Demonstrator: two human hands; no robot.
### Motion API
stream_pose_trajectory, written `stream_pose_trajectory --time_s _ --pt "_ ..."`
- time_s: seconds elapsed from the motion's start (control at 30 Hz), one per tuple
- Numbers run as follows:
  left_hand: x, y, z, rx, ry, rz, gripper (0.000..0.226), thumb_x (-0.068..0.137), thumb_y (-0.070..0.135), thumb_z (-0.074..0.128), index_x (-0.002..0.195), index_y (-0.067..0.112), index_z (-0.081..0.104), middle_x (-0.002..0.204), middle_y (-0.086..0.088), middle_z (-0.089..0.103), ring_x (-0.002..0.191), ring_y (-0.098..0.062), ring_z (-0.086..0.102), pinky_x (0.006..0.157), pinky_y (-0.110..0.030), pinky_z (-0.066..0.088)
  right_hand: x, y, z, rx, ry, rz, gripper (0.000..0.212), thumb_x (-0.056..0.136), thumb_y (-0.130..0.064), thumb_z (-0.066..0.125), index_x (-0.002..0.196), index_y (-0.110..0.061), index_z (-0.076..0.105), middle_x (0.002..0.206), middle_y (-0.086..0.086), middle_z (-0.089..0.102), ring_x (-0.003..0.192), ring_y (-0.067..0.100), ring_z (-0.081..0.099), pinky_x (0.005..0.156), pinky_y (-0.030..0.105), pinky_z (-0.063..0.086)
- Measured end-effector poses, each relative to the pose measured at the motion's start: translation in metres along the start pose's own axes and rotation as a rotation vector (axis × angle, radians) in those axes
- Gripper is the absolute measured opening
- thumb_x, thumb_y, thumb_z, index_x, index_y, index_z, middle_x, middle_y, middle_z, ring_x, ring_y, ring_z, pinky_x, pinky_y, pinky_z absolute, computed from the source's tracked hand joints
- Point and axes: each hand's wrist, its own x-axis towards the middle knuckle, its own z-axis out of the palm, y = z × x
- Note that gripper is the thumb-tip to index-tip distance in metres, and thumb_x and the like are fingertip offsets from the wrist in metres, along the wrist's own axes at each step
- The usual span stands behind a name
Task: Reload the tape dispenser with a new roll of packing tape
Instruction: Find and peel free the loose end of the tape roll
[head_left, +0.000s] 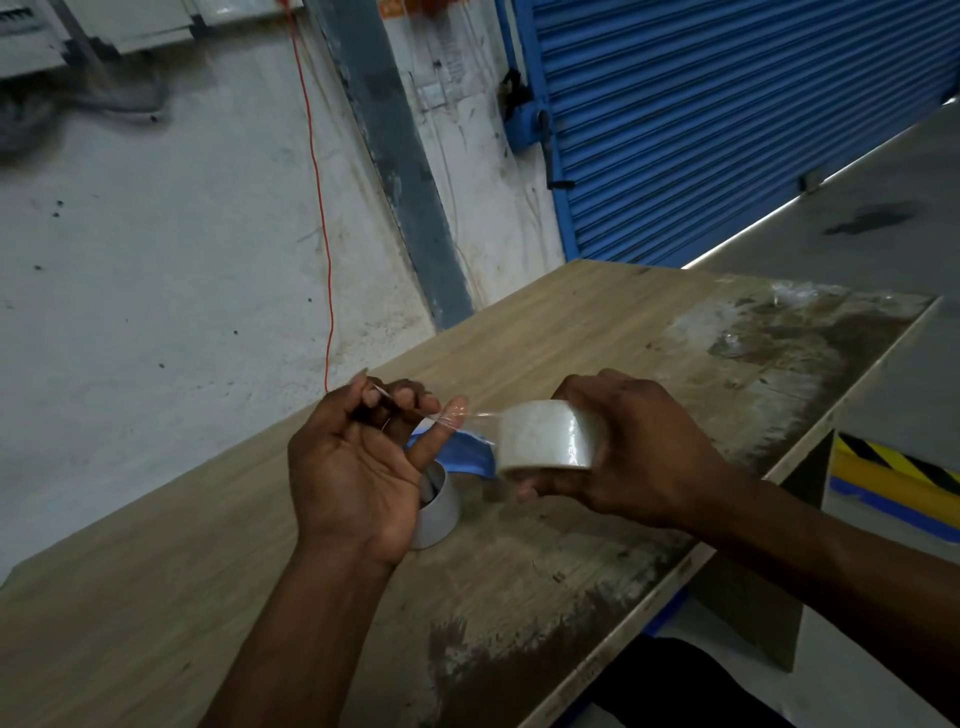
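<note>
Scuffed white wall and a blue roller shutter (727, 119) stand behind a wooden counter (571, 332), its right part smeared dark and dull.

Farthest left of the task's things, the left hand (358, 457) is raised palm-up above the counter, its thumb and fingertips pinching the free end of a clear tape strip (462, 415), which also lies across the outstretched forefinger. Just below that hand an empty core (436, 506), pale and hollow, sits on the counter; I take it for the spent roll. Behind it, partly hidden between the hands, a blue object (462, 457) lies on the counter, probably the dispenser, though too little of it shows to be sure. To the right, the right hand (639, 447) is wrapped round the new roll (545, 436), held in the air above the counter, with the strip running taut from it to the left hand.

By my reading, the old roll is out and the tape's end is found and peeled. Seating the roll in the dispenser and threading the end remain.

That new roll looks full, whitish-translucent and glossy, its tape thin and nearly invisible.
</note>
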Motion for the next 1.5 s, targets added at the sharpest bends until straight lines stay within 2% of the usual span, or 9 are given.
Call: stream_pose_trajectory --time_s 0.17,0.6,0.77,0.87,0.97,1.13,1.2,1.37,1.5 --pt "-0.002 0.002 0.007 0.017 0.062 -0.021 0.035 0.105 0.018 0.040 0.071 0.013 0.049 0.065 -0.005 0.060 0.065 -0.021 0.066 0.070 -0.042 0.065 0.006 0.006 -0.009 -0.032 -0.094 -0.012 0.069 0.054 -0.090 0.067 0.103 -0.044 0.055 0.089 -0.022 0.057 0.084 0.000 0.054 0.069 0.026 0.048" --pt "-0.012 0.004 0.015 -0.087 0.257 -0.109 0.034 0.104 0.017 0.046 0.071 0.013 0.051 0.067 -0.007 0.061 0.066 -0.019 0.072 0.068 -0.046 0.066 0.009 0.008 -0.014 -0.127 -0.212 -0.021 0.076 0.055 -0.086 0.073 0.112 -0.038 0.060 0.086 -0.018 0.051 0.084 0.005 0.051 0.064 0.014 0.035" --pt "0.000 0.000 0.005 -0.017 0.311 -0.139 0.031 0.104 0.016 0.049 0.073 0.011 0.052 0.065 -0.009 0.062 0.060 -0.019 0.073 0.067 -0.045 0.066 0.009 0.004 -0.014 -0.149 -0.270 0.026 0.089 0.051 -0.090 0.068 0.124 -0.040 0.055 0.103 -0.006 0.062 0.093 0.010 0.055 0.072 0.026 0.044" --pt "0.003 0.000 -0.004 -0.005 0.345 -0.175 0.030 0.103 0.017 0.051 0.073 0.010 0.052 0.066 -0.009 0.062 0.059 -0.019 0.074 0.073 -0.048 0.065 0.008 0.003 -0.017 -0.068 -0.279 0.029 0.090 0.056 -0.090 0.065 0.133 -0.048 0.045 0.105 -0.011 0.057 0.098 0.012 0.056 0.076 0.026 0.044" --pt "0.001 -0.001 -0.006 -0.038 0.329 -0.173 0.032 0.103 0.017 0.050 0.072 0.010 0.052 0.063 -0.009 0.063 0.058 -0.019 0.073 0.073 -0.050 0.064 0.007 0.005 -0.021 -0.065 -0.297 -0.039 0.083 0.065 -0.088 0.062 0.137 -0.047 0.050 0.106 -0.022 0.061 0.098 0.007 0.055 0.075 0.024 0.039" --pt "-0.003 -0.002 -0.001 -0.066 0.315 -0.131 0.033 0.104 0.016 0.048 0.072 0.011 0.052 0.062 -0.007 0.063 0.058 -0.017 0.071 0.074 -0.050 0.064 0.013 0.010 -0.021 -0.223 -0.257 -0.069 0.096 0.065 -0.098 0.044 0.145 -0.045 0.045 0.120 -0.009 0.072 0.103 0.014 0.060 0.088 0.031 0.040" --pt "-0.004 -0.002 -0.002 -0.031 0.318 -0.110 0.032 0.104 0.016 0.048 0.073 0.012 0.052 0.064 -0.007 0.064 0.060 -0.016 0.072 0.071 -0.046 0.066 0.012 0.006 -0.022 -0.188 -0.257 -0.065 0.099 0.062 -0.098 0.048 0.145 -0.045 0.045 0.119 -0.012 0.070 0.104 0.013 0.059 0.091 0.031 0.042" --pt "-0.003 0.005 -0.018 0.182 0.289 -0.175 0.030 0.101 0.017 0.051 0.072 0.012 0.052 0.071 -0.010 0.069 0.075 -0.022 0.074 0.059 -0.040 0.064 0.003 0.002 -0.020 0.043 -0.214 -0.084 0.054 0.080 -0.079 0.060 0.120 -0.044 0.063 0.101 -0.022 0.070 0.091 -0.001 0.059 0.078 0.030 0.052" --pt "-0.008 0.017 -0.034 0.343 0.202 -0.152 0.031 0.098 0.015 0.056 0.068 0.010 0.061 0.071 -0.010 0.064 0.069 -0.022 0.070 0.071 -0.048 0.065 0.003 0.004 -0.029 0.097 -0.132 -0.075 0.038 0.084 -0.064 0.069 0.114 -0.041 0.067 0.102 -0.022 0.072 0.090 0.000 0.061 0.079 0.031 0.053"
